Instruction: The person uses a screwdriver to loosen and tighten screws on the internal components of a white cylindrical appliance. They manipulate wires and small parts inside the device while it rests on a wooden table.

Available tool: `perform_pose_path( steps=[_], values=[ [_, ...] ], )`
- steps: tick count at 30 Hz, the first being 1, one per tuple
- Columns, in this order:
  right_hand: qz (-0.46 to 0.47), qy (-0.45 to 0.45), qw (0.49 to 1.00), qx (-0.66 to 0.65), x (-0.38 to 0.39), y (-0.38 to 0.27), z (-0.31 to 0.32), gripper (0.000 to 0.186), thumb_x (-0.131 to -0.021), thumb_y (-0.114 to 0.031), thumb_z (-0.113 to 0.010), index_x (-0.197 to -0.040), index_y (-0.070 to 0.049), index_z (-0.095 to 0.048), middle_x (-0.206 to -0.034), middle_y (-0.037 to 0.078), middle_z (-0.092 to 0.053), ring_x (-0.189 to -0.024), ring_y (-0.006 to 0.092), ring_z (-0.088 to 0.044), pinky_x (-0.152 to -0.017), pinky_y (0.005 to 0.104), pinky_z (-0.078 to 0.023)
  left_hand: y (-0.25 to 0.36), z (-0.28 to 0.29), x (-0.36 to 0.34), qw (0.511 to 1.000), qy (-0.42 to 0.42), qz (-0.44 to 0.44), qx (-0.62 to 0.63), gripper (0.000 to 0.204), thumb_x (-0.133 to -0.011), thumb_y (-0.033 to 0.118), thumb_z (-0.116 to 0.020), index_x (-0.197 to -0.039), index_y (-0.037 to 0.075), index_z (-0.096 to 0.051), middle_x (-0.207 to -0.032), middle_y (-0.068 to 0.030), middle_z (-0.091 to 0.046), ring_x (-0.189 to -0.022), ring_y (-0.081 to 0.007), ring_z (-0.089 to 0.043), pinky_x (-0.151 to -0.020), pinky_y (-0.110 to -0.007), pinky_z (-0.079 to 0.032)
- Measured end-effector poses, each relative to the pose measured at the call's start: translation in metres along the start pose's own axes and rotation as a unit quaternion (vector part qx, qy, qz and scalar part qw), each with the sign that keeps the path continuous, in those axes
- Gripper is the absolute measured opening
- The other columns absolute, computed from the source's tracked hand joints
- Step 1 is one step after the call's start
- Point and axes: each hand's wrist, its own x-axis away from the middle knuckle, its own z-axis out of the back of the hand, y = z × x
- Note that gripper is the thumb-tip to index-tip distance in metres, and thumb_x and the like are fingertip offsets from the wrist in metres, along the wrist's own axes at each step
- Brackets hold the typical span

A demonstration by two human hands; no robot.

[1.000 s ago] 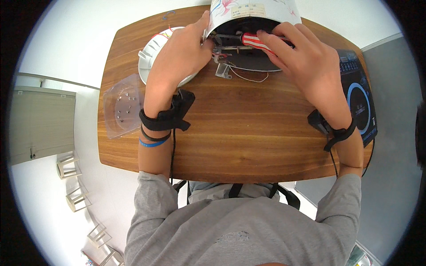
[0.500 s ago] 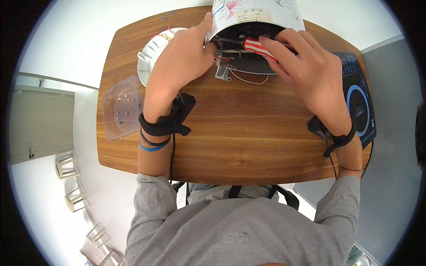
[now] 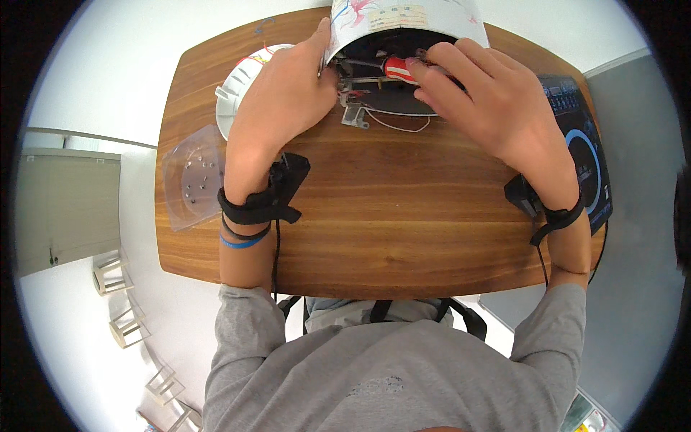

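Observation:
At the far edge of the table a white, rounded appliance shell (image 3: pixel 414 20) with pink flowers lies on its side, its dark open end toward me. My left hand (image 3: pixel 284 108) grips the shell's left rim, thumb on the outside and fingers curled at the opening. Closed around the red and white handle of a screwdriver (image 3: pixel 398 70), my right hand (image 3: pixel 489 101) is at the opening. The screwdriver's shaft points left into the shell; its tip is hard to make out near my left fingers. A metal bracket (image 3: pixel 355 117) and a thin white wire (image 3: pixel 403 129) hang at the lower rim.
Partly behind my left arm lies a round white plastic part (image 3: pixel 229 101) with red and yellow wires. Nearer, a clear plastic tray (image 3: pixel 173 198) holds several small screws. A black induction cooktop (image 3: pixel 586 162) stands at the right edge of the wooden table (image 3: pixel 389 216).
My right hand's fingers have shifted along and around the screwdriver handle, covering more of it. The left hand keeps its grip on the rim. The whole view has shifted slightly.

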Motion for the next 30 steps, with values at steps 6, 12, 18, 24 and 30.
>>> perform_pose_path(
  steps=[6,12,18,24,30],
  values=[
    [0.027,-0.030,0.999,0.005,0.002,0.005,0.002,0.037,-0.087,-0.014,-0.082,-0.124,-0.012,-0.076,-0.121,0.002,-0.068,-0.108,0.0240,-0.066,-0.085,0.0383,-0.063,0.001,0.004,0.000,1.000,-0.014,-0.008,0.009,0.058,-0.102,0.009,-0.062,-0.158,0.000,-0.056,-0.112,-0.0333,-0.077,-0.108,-0.0537,-0.074,-0.093,-0.058,-0.058],
    [0.049,-0.033,0.998,-0.027,-0.003,0.010,0.010,0.042,-0.086,-0.009,-0.079,-0.127,-0.012,-0.079,-0.127,0.002,-0.069,-0.110,0.0260,-0.066,-0.089,0.0390,-0.063,-0.002,0.003,0.001,1.000,-0.017,0.008,0.016,0.061,-0.104,0.011,-0.063,-0.164,0.011,-0.052,-0.108,-0.0313,-0.078,-0.102,-0.0505,-0.075,-0.091,-0.055,-0.058],
    [-0.017,0.025,0.998,-0.048,-0.001,0.007,0.003,0.034,-0.090,-0.010,-0.076,-0.124,-0.011,-0.074,-0.120,0.002,-0.069,-0.109,0.0254,-0.073,-0.085,0.0395,-0.066,-0.014,-0.005,0.000,1.000,-0.004,-0.007,0.006,0.073,-0.108,0.012,-0.064,-0.175,0.032,-0.043,-0.103,-0.0269,-0.079,-0.092,-0.0449,-0.077,-0.088,-0.049,-0.059],
    [-0.093,-0.075,0.993,-0.009,0.006,-0.005,0.013,0.034,-0.091,-0.013,-0.078,-0.125,-0.011,-0.072,-0.115,0.006,-0.068,-0.102,0.0262,-0.075,-0.079,0.0402,-0.065,-0.013,-0.005,0.000,0.999,0.014,-0.034,0.000,0.074,-0.106,0.012,-0.065,-0.175,0.031,-0.044,-0.099,-0.0266,-0.078,-0.089,-0.0454,-0.075,-0.084,-0.051,-0.058],
    [-0.039,-0.062,0.997,-0.020,0.006,0.004,0.011,0.037,-0.092,-0.015,-0.083,-0.127,-0.010,-0.072,-0.115,0.007,-0.069,-0.098,0.0284,-0.073,-0.079,0.0413,-0.063,-0.008,-0.005,0.002,0.999,0.014,-0.031,-0.018,0.076,-0.105,0.012,-0.066,-0.175,0.030,-0.043,-0.095,-0.0254,-0.077,-0.084,-0.0453,-0.073,-0.081,-0.052,-0.056]
  ],
)
